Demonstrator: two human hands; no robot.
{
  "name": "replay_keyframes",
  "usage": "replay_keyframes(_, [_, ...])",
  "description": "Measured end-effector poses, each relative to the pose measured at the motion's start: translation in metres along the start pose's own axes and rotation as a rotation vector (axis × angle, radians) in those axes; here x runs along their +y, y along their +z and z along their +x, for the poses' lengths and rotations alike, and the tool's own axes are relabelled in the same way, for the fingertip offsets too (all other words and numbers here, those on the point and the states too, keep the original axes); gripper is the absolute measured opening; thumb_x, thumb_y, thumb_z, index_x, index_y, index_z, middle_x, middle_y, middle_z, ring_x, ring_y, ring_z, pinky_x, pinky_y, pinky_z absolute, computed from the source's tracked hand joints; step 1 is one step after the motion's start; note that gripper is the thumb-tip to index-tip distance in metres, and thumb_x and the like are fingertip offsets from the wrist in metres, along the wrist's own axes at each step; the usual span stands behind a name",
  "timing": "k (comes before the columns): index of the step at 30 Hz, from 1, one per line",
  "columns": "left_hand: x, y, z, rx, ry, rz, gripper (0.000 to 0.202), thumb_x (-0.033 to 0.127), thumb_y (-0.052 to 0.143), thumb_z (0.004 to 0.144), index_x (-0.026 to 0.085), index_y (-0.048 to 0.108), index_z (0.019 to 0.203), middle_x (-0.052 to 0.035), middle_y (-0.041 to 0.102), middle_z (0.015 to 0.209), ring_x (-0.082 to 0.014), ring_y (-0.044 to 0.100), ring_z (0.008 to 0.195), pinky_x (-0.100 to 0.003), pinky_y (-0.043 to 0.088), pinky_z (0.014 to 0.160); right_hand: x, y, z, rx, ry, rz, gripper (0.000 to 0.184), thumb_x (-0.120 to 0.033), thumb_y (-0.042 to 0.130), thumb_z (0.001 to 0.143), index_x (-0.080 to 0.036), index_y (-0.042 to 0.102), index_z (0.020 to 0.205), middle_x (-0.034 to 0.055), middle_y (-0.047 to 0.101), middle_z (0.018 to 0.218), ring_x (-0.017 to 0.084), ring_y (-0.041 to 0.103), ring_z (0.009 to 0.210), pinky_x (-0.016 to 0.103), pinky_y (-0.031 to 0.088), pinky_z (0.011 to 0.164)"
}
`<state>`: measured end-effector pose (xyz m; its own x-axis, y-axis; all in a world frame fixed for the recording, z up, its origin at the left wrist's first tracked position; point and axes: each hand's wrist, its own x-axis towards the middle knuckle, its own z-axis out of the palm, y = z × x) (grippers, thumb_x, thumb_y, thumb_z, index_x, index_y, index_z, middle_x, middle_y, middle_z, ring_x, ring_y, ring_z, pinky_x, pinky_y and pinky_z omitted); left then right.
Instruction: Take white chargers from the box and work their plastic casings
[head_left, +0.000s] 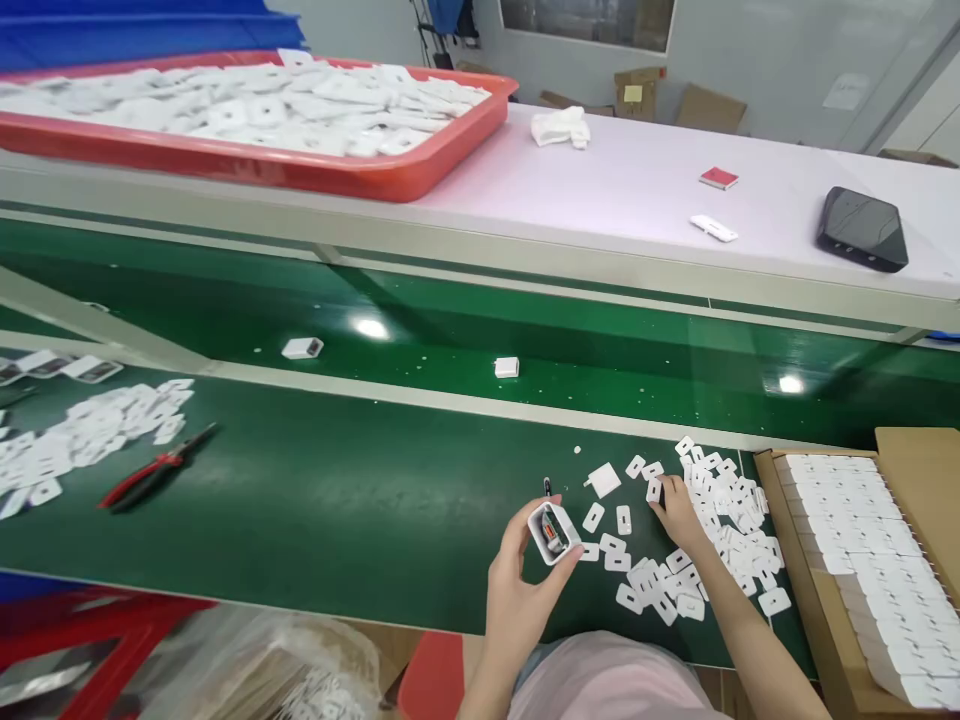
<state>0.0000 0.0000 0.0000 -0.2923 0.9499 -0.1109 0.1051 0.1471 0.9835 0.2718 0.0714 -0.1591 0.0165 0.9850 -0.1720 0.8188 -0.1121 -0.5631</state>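
Nearest the camera, a pink shirt (626, 680) was seen at the near edge of the worktop (337, 470), with bare forearms (742, 620) extended over the green surface. A white housing (571, 530) was held above it in the left hand (525, 580), its open end tipped toward the camera so that a board (554, 530) was exposed inside. From that opening, the small white cap (653, 491) pinched by the right hand (679, 510) was placed to the right and slightly farther from the body, well apart, with loose caps (593, 517) scattered between. The cap's long axis was pointed roughly away from the body; the opening's could not be told for certain (its rim was seen at a slant). The housing was gripped from opposite sides by the left fingers, spread about as wide as its walls, the thumb set at its lower right. The right fingers were nearly closed, only the cap being caught at their tips. Around the right hand a pile (739, 530) of caps was spread, bordered on the right by a carton (836, 630).
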Motion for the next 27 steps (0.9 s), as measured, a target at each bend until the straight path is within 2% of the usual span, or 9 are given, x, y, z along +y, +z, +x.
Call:
replay_keyframes(4, [0.010, -0.006, -0.015, -0.030, 0.083, 0.059, 0.045, 0.048, 0.075, 0.080, 0.028, 0.064, 0.119, -0.0076, 0.071, 0.124, -0.0268, 0.068, 0.108, -0.040, 0.054, 0.096, -0.008, -0.004, 0.005, 0.014, 0.028, 0.150, 0.025, -0.034, 0.066, 0.095, -0.015, 0.063, 0.113, 0.0077, 0.064, 0.116, 0.023, 0.063, 0.104, 0.044, 0.054, 0.090])
replay_keyframes(8, [0.021, -0.012, -0.029, -0.046, 0.193, 0.074, 0.044, 0.042, 0.075, 0.082, 0.028, 0.064, 0.123, -0.0076, 0.071, 0.124, -0.0267, 0.068, 0.112, -0.040, 0.055, 0.098, -0.030, -0.018, 0.004, -0.028, 0.028, 0.370, 0.030, -0.046, 0.064, 0.094, -0.016, 0.063, 0.097, 0.0002, 0.063, 0.076, 0.017, 0.062, 0.067, 0.034, 0.055, 0.066])
replay_keyframes(10, [0.027, -0.015, -0.034, -0.092, 0.266, 0.099, 0.046, 0.037, 0.076, 0.083, 0.030, 0.063, 0.127, -0.0072, 0.070, 0.127, -0.0265, 0.067, 0.116, -0.039, 0.055, 0.099, -0.050, -0.031, -0.007, -0.031, -0.016, 0.504, 0.040, -0.056, 0.061, 0.091, -0.017, 0.063, 0.100, 0.0007, 0.061, 0.071, 0.019, 0.062, 0.062, 0.035, 0.054, 0.060])
replay_keyframes(12, [0.031, -0.017, -0.038, -0.120, 0.339, 0.130, 0.050, 0.032, 0.076, 0.084, 0.032, 0.060, 0.131, -0.0063, 0.069, 0.130, -0.0260, 0.065, 0.120, -0.039, 0.054, 0.102, -0.076, -0.050, -0.026, -0.019, -0.076, 0.624, 0.049, -0.061, 0.056, 0.091, -0.018, 0.062, 0.113, 0.0046, 0.065, 0.079, 0.020, 0.063, 0.067, 0.036, 0.056, 0.063])
replay_keyframes(15, [0.036, -0.018, -0.044, -0.136, 0.409, 0.164, 0.060, 0.027, 0.075, 0.085, 0.037, 0.051, 0.139, -0.0041, 0.068, 0.133, -0.0240, 0.065, 0.123, -0.040, 0.053, 0.105, -0.122, -0.088, -0.066, -0.010, -0.207, 0.769, 0.041, -0.055, 0.056, 0.095, -0.024, 0.065, 0.120, 0.0061, 0.068, 0.092, 0.017, 0.063, 0.069, 0.033, 0.056, 0.065])
replay_keyframes(18, [0.039, -0.014, -0.050, -0.148, 0.439, 0.127, 0.069, 0.025, 0.074, 0.086, 0.038, 0.040, 0.144, -0.0037, 0.067, 0.133, -0.0219, 0.065, 0.123, -0.039, 0.054, 0.104, -0.168, -0.123, -0.102, -0.020, -0.517, 0.857, 0.019, -0.034, 0.064, 0.097, -0.029, 0.073, 0.112, 0.0055, 0.071, 0.095, 0.017, 0.064, 0.075, 0.029, 0.054, 0.064])
replay_keyframes(20, [0.042, -0.013, -0.053, -0.165, 0.466, 0.110, 0.064, 0.023, 0.074, 0.086, 0.036, 0.042, 0.139, -0.0044, 0.067, 0.132, -0.0215, 0.065, 0.122, -0.038, 0.055, 0.102, -0.191, -0.138, -0.115, -0.075, -0.716, 0.780, 0.025, -0.022, 0.063, 0.098, -0.032, 0.072, 0.118, 0.0040, 0.072, 0.093, 0.017, 0.064, 0.079, 0.029, 0.055, 0.068])
replay_keyframes(23, [0.047, -0.013, -0.055, -0.214, 0.544, 0.177, 0.054, 0.023, 0.074, 0.086, 0.035, 0.048, 0.132, -0.0055, 0.066, 0.130, -0.0232, 0.065, 0.119, -0.041, 0.055, 0.101, -0.206, -0.150, -0.119, -0.144, -0.861, 0.654, 0.035, -0.015, 0.059, 0.099, -0.035, 0.068, 0.127, 0.0025, 0.072, 0.090, 0.017, 0.063, 0.078, 0.029, 0.054, 0.069])
replay_keyframes(27, [0.051, -0.017, -0.055, -0.265, 0.593, 0.256, 0.058, 0.032, 0.077, 0.085, 0.036, 0.049, 0.135, -0.0053, 0.068, 0.128, -0.0249, 0.065, 0.116, -0.043, 0.055, 0.099, -0.202, -0.157, -0.116, -0.192, -0.830, 0.613, 0.029, -0.021, 0.057, 0.101, -0.032, 0.069, 0.125, 0.0049, 0.071, 0.092, 0.018, 0.064, 0.082, 0.031, 0.055, 0.072])
